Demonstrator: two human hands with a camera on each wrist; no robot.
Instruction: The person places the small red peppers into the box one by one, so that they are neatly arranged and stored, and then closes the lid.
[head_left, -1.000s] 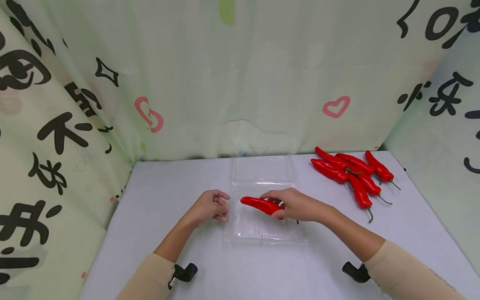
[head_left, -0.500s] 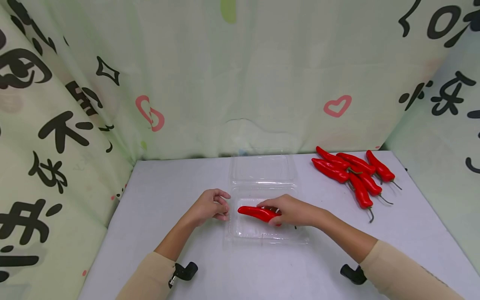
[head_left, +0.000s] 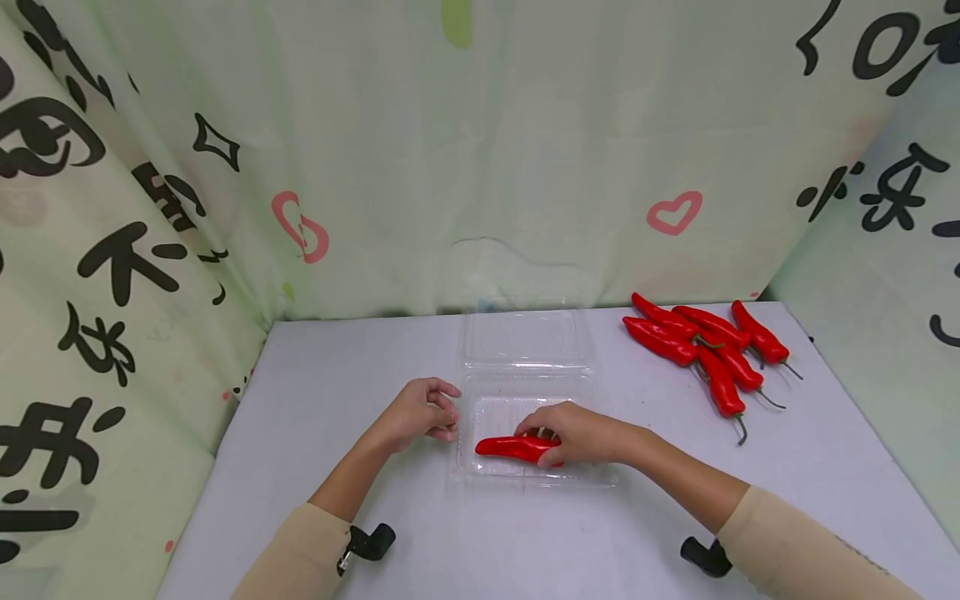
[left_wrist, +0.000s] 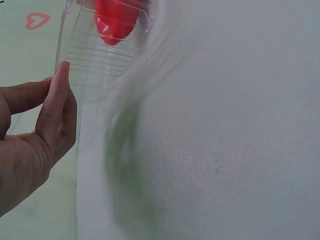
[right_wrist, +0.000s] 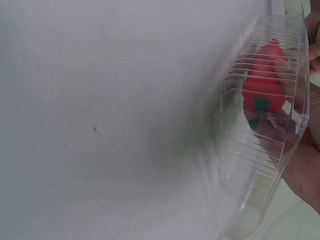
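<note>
A red chili pepper lies lengthwise inside the clear plastic clamshell box, in its near half. Fingers and thumb of my right hand grip it from above at the stem end. In the right wrist view the pepper and its green stem end show through the ribbed wall, the hand reaching in over the rim. My left hand is beside the box's left edge, fingers loosely bent and holding nothing. From the left wrist view, a fingertip appears at the rim; whether it touches is hard to tell.
The box's lid lies folded back toward the curtain. Several more red chili peppers are heaped at the back right of the white table. Curtains also hang at both sides.
My right hand has lowered the chili pepper and brought it nearer to me, down into the box's near half. My left hand stays where it was.
</note>
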